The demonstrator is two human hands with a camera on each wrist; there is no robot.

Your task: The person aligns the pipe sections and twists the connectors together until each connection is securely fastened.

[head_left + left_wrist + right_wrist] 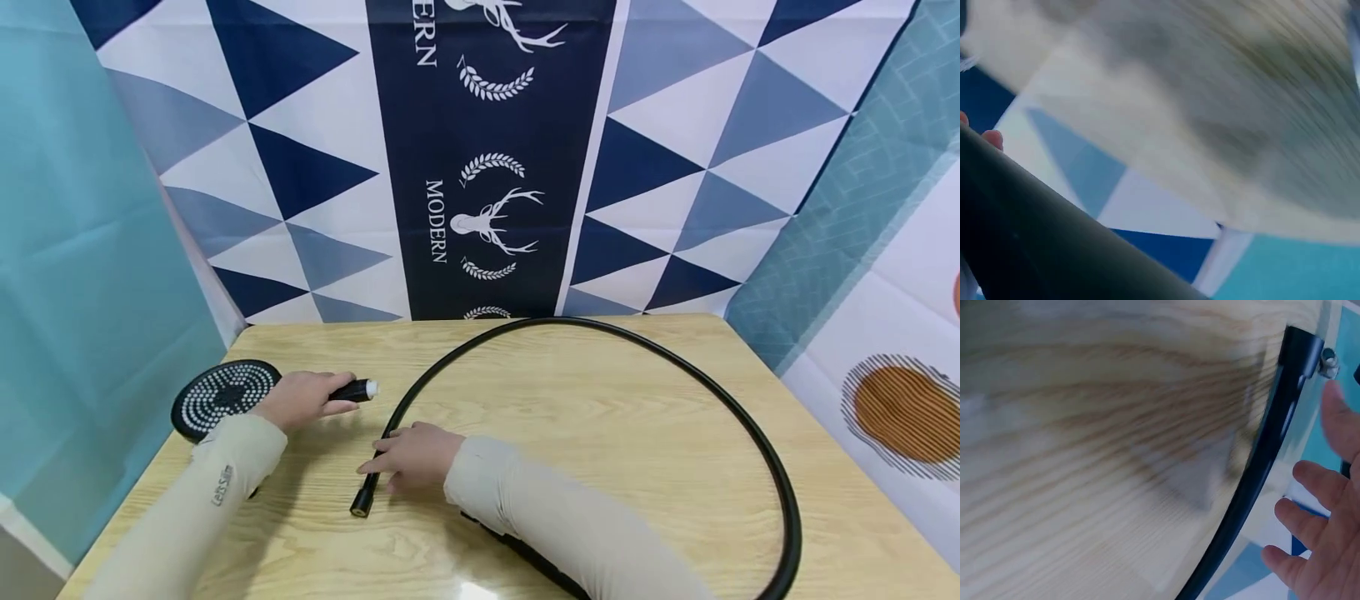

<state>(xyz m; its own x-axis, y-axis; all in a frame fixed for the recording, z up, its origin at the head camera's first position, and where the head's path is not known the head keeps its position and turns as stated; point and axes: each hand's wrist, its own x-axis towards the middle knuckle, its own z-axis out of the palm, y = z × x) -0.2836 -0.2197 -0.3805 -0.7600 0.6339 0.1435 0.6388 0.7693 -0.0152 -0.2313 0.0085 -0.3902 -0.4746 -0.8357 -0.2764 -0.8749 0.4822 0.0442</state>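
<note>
A black hand shower (225, 392) with a round, nozzle-dotted face is at the left of the table. My left hand (303, 398) holds it by the handle, whose white-tipped end (363, 390) points right. Two fingertips (992, 139) show behind a large dark form in the left wrist view. A long black shower hose (792, 533) curves over the table. Close to its end fitting (362, 500), my right hand (420, 454) overlaps the hose in the head view. The right wrist view shows that hand (1329, 512) with spread fingers, beside the hose and apart from it.
The light wooden table (600, 433) ends at a patterned cloth backdrop (487, 158). A teal cloth (97, 250) hangs at the left, and a printed cloth (885, 333) at the right. Below the right sleeve (555, 492) shows a black length (536, 558).
</note>
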